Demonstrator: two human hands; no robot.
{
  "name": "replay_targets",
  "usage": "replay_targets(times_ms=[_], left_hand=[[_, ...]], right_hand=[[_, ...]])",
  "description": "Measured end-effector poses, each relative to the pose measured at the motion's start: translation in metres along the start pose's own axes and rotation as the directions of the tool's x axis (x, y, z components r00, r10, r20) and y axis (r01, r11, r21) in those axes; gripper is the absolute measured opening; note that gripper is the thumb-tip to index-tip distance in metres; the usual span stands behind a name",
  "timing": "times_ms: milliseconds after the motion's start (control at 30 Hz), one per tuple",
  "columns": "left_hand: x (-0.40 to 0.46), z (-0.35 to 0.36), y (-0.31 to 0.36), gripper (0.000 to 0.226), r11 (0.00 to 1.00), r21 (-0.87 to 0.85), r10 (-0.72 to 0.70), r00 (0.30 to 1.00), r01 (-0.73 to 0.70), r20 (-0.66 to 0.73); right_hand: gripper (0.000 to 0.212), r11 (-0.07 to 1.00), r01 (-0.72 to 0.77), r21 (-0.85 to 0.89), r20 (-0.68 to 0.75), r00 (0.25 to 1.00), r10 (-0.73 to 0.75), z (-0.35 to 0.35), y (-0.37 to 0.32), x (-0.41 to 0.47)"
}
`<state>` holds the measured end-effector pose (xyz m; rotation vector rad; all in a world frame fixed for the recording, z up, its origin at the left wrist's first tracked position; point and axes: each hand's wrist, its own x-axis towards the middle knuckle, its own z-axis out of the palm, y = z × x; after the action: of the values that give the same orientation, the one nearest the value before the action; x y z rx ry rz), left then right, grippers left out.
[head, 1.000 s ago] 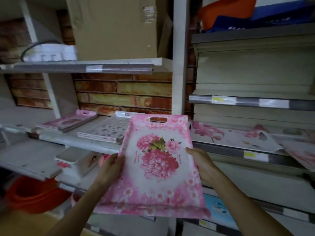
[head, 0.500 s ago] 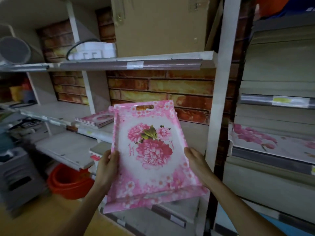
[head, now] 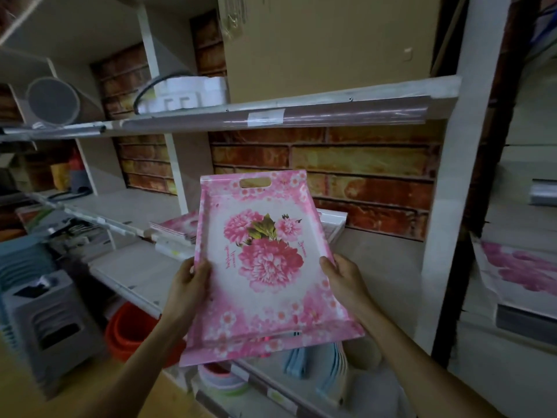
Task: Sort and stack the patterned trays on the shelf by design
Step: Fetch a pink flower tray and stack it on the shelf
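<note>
A brick-patterned wall point(head: 355, 173) backs white shelving in a dim storeroom, with a large cardboard box point(head: 328, 43) standing on the upper shelf point(head: 271, 116). In front of the middle shelf point(head: 376, 260) a person holds a pink floral tray point(head: 265, 267) up in the air, tilted with its cut-out handle at the top and its printed face toward the camera. The left hand point(head: 188, 285) grips the tray's left edge, thumb on the face and fingers curled behind. The right hand point(head: 343, 282) grips the right edge the same way. Behind the tray, a stack of pink trays point(head: 177, 227) lies flat on the middle shelf, and beside it a white tray point(head: 333, 226) shows just past the held tray's right edge. Another floral tray point(head: 518, 270) leans on the shelving at far right. An orange basin point(head: 129, 330) sits low at the left, under the shelves.
</note>
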<state>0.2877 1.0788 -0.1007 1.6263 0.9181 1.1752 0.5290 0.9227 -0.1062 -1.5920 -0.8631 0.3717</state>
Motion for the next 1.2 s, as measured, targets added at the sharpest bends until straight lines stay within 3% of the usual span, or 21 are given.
replay_targets(times_ms=[67, 367, 700, 1000, 1200], left_hand=[[0.02, 0.006, 0.001, 0.02, 0.999, -0.052, -0.006, 1.0, 0.007, 0.031], [0.115, 0.037, -0.017, 0.039, 0.992, -0.111, -0.048, 0.989, 0.064, 0.141], [0.21, 0.073, -0.04, 0.045, 0.987, -0.154, 0.008, 0.957, 0.039, 0.289], [0.303, 0.111, -0.057, 0.039, 0.989, -0.121, 0.129, 0.879, -0.082, 0.46], [0.337, 0.117, -0.082, 0.025, 0.982, -0.089, 0.188, 0.785, -0.168, 0.591]], right_hand=[[0.023, 1.0, 0.014, 0.001, -0.012, 1.0, -0.014, 0.007, -0.001, 0.024], [0.015, 0.997, 0.048, -0.052, -0.093, 0.994, -0.052, 0.02, 0.001, 0.114], [0.013, 0.997, 0.009, -0.083, -0.237, 0.971, -0.029, 0.032, 0.01, 0.172], [0.018, 0.99, -0.065, -0.123, -0.466, 0.885, 0.0, 0.062, 0.021, 0.199], [0.02, 0.964, -0.205, -0.171, -0.582, 0.81, 0.069, 0.085, 0.035, 0.202]])
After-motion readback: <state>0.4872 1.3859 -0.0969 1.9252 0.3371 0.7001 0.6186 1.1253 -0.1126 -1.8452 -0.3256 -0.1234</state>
